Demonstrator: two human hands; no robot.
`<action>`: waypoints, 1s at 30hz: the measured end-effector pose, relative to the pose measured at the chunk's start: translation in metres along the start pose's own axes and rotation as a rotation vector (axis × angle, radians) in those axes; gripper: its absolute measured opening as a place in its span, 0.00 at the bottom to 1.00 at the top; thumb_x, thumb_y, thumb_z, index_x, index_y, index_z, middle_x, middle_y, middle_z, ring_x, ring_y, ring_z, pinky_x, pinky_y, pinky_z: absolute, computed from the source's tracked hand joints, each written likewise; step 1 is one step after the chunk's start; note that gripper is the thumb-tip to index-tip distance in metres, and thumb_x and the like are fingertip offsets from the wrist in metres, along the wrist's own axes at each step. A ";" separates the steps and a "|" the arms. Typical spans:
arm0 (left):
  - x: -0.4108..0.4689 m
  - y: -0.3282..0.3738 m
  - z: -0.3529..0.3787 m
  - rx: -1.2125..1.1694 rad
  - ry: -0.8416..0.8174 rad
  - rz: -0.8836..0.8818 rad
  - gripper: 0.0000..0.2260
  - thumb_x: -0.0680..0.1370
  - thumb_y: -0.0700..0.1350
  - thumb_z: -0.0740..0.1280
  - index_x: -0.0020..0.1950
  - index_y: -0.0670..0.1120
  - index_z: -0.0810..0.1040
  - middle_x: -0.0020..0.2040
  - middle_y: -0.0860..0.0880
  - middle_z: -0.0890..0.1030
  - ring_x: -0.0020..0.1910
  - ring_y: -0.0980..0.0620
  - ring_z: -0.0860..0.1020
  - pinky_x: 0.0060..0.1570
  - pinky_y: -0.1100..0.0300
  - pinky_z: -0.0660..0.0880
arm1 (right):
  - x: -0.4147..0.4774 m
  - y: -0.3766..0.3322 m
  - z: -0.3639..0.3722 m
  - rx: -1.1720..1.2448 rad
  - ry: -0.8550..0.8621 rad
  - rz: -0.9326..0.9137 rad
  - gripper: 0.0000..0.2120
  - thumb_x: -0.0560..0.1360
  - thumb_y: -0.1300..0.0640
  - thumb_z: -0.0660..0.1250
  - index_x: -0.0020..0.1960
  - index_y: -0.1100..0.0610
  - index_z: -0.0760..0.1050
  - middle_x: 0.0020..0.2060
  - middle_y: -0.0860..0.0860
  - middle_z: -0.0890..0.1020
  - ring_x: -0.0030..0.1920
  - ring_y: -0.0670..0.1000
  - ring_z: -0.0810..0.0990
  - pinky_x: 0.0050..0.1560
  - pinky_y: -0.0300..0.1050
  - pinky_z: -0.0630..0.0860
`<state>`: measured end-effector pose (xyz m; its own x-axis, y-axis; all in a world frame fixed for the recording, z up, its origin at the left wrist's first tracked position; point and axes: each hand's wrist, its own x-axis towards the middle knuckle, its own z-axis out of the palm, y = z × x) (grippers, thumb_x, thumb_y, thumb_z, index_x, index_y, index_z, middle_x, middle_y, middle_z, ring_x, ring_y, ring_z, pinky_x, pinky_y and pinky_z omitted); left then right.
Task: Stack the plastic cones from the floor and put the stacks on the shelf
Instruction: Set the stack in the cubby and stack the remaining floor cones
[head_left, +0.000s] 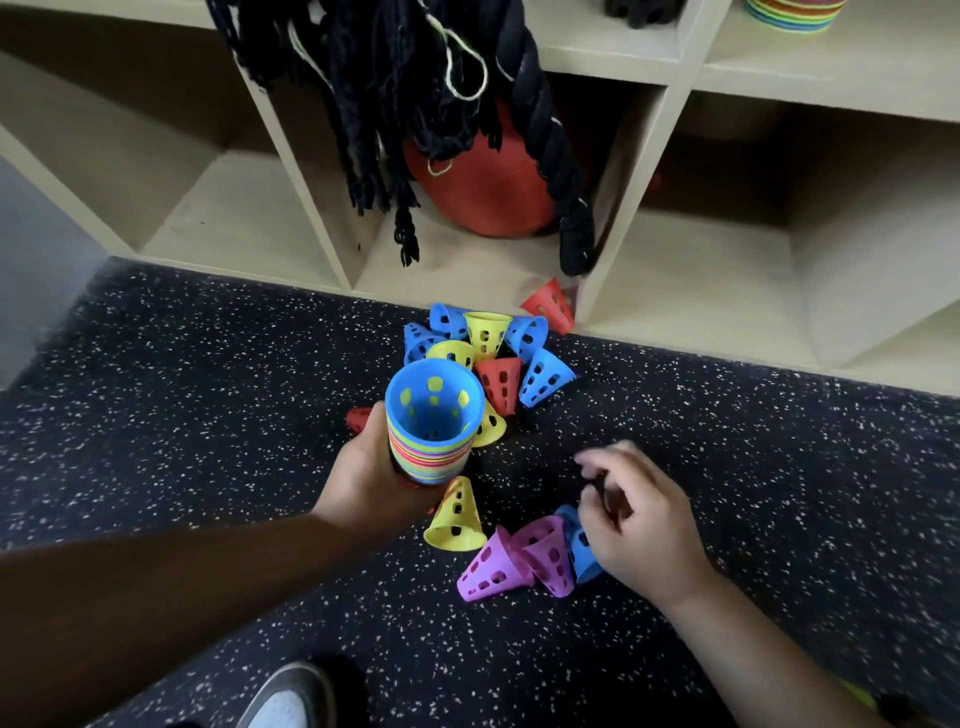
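Note:
My left hand (366, 478) grips a tall multicoloured stack of cones (432, 423), wide end up, with a blue cone innermost. My right hand (636, 512) hovers empty, fingers loosely curled and apart, just above a blue cone (582, 556) lying beside two purple cones (519, 558). A yellow cone (457, 519) lies below the stack. Further off, several blue, yellow and red cones sit in a pile (493, 353) near the shelf. One red cone (551, 304) leans against the shelf edge.
The wooden shelf unit (691, 291) has open cubbies along the floor. A reddish ball (488, 192) and dark hanging ropes (550, 145) fill the middle cubby. Another stack of cones (789, 15) stands on an upper shelf. My shoe (291, 696) is on the speckled floor.

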<state>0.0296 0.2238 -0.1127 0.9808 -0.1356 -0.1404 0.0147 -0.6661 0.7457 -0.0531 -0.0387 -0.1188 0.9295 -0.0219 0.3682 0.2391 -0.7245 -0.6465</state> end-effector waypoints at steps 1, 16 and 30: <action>-0.005 0.001 0.001 -0.002 -0.008 0.010 0.29 0.64 0.58 0.81 0.60 0.55 0.73 0.45 0.62 0.83 0.43 0.70 0.80 0.38 0.78 0.71 | -0.016 0.009 -0.002 -0.060 -0.059 0.050 0.13 0.72 0.59 0.64 0.55 0.59 0.79 0.44 0.46 0.77 0.38 0.37 0.72 0.35 0.41 0.76; -0.056 0.003 -0.004 0.015 -0.094 0.035 0.30 0.63 0.55 0.79 0.61 0.54 0.72 0.44 0.63 0.82 0.43 0.71 0.79 0.38 0.79 0.69 | -0.084 0.021 0.009 -0.197 -0.327 0.540 0.18 0.76 0.57 0.70 0.65 0.53 0.77 0.55 0.46 0.72 0.43 0.45 0.78 0.39 0.30 0.72; -0.061 0.008 -0.004 0.031 -0.075 0.076 0.29 0.65 0.55 0.78 0.61 0.51 0.70 0.46 0.56 0.83 0.44 0.54 0.82 0.45 0.55 0.78 | 0.033 -0.083 -0.056 0.407 0.367 0.677 0.10 0.74 0.62 0.68 0.45 0.50 0.85 0.25 0.42 0.77 0.26 0.41 0.70 0.29 0.33 0.68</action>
<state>-0.0292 0.2302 -0.0957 0.9614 -0.2404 -0.1340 -0.0661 -0.6742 0.7356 -0.0581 -0.0178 -0.0163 0.7754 -0.6305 -0.0350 -0.1856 -0.1745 -0.9670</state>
